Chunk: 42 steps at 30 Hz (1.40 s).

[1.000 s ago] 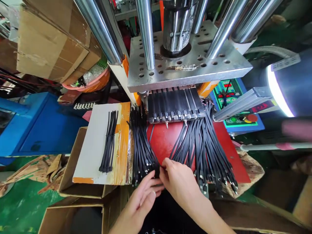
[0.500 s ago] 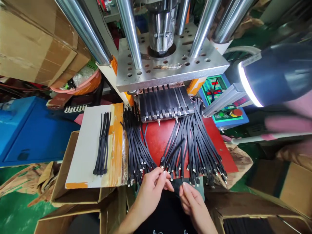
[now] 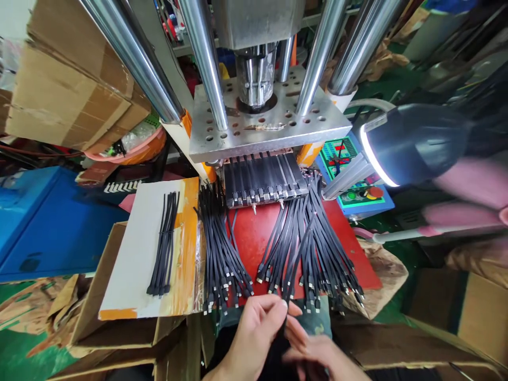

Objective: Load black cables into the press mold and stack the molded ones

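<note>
My left hand [image 3: 262,328] pinches a flat black USB cable [image 3: 297,259] between thumb and fingertips. That cable slants up and right across the others. Just below, my right hand [image 3: 313,352] is close to the left fingers and smeared by motion, so its grip is unclear. Beyond my hands, a thick fan of black cables [image 3: 329,248] with small metal plugs lies on the red tabletop [image 3: 254,227]. A second pile of cables [image 3: 224,248] lies to the left. Several cables [image 3: 164,243], tied in a bundle, rest on the white board [image 3: 127,248].
Ahead stands a press with a steel plate [image 3: 270,129] above a black mould [image 3: 264,182] holding several cables. A lamp [image 3: 413,140] and a control box [image 3: 357,185] are on the right. Cardboard boxes [image 3: 115,333] stand below left; a pink fan [image 3: 468,206] blurs at right.
My left hand has moved slightly right and down, with the cable now showing above its fingers. My right hand has come in beneath it. The whole view has shifted slightly.
</note>
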### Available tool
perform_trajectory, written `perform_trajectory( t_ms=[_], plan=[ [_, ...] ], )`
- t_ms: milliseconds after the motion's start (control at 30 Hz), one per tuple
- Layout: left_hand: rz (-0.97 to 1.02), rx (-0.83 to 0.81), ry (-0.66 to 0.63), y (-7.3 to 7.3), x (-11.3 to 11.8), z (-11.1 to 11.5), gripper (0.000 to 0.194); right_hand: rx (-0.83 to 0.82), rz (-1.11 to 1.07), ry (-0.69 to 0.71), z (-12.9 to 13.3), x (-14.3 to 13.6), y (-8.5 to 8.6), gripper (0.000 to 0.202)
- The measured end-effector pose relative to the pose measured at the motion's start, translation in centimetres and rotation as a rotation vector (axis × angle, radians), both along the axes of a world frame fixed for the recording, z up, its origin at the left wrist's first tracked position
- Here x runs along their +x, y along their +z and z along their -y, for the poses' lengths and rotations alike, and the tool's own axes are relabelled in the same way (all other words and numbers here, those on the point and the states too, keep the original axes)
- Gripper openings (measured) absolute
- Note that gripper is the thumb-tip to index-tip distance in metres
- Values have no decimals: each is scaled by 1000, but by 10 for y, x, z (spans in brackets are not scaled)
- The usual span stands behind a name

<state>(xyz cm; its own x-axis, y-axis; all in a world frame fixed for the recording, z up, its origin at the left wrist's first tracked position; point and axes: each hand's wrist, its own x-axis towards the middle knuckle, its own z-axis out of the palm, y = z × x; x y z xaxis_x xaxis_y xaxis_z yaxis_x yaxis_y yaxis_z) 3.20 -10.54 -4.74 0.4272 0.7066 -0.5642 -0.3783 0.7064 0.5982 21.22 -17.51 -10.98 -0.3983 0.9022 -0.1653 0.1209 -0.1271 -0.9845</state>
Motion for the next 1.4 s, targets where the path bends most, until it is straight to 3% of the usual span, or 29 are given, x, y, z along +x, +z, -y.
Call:
perform_trajectory(
  t_ms=[100, 233, 333, 433, 533, 600, 767, 967, 1100, 1400],
  plan=[
    [-156, 162, -154, 0, -9, 16, 64, -123, -48, -205, -46, 3, 38, 69],
    [-401, 304, -218, -6, -19, 23, 63, -69, -55, -541, -92, -19, 68, 52],
    [-513, 446, -142, 6, -23, -1, 53, 64, -76, -509, -102, -32, 72, 45],
    [-536, 605, -50, 34, -24, -44, 48, 162, -60, -396, -99, -36, 72, 36],
    [-559, 805, -86, 57, -22, -82, 27, 239, -18, -329, -95, -37, 71, 24],
    [-561, 861, -131, 65, -19, -95, 28, 308, 25, -336, -94, -36, 69, 23],
    [-578, 814, -198, 63, -18, -93, 24, 443, 116, -429, -93, -30, 65, 27],
    [-436, 816, -207, 60, -24, -93, 34, 460, 130, -390, -94, -30, 64, 30],
    [-362, 717, -210, 61, -28, -98, 48, 459, 92, -380, -96, -36, 67, 29],
    [-180, 560, -298, 66, -28, -113, 45, 439, 136, -361, -104, -36, 80, 41]
  ],
)
